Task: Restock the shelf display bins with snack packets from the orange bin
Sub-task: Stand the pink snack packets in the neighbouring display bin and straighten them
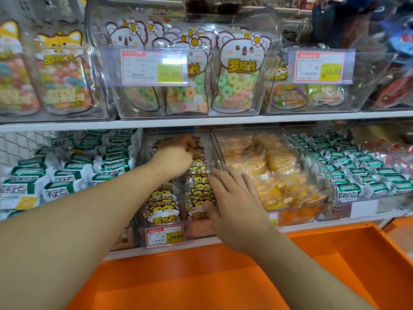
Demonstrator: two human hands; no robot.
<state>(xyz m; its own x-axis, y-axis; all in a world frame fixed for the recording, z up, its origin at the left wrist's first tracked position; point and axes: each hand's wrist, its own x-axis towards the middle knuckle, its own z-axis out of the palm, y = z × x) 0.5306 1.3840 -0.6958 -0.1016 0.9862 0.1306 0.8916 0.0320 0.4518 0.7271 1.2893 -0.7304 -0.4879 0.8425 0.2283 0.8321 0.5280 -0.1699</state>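
My left hand (178, 153) pinched a light, crinkly, slippery cat packet (196, 163) at 12 o'clock in the clear bin (143, 157); right hand (234, 198), fingers flat, steadied the row.

A white metal shelf board (223, 123) runs across the whole width, dividing an upper display tier from a lower one; a second white shelf edge (312, 224) lies below it at the front; behind the goods at far left stands a white wire-mesh back panel (20, 144), its grid partly hidden; at top left a pale grey perforated crate wall (26, 7) shows, blurred; the light is even and bright, leaving soft glare on the clear plastic fronts along the upper tier.
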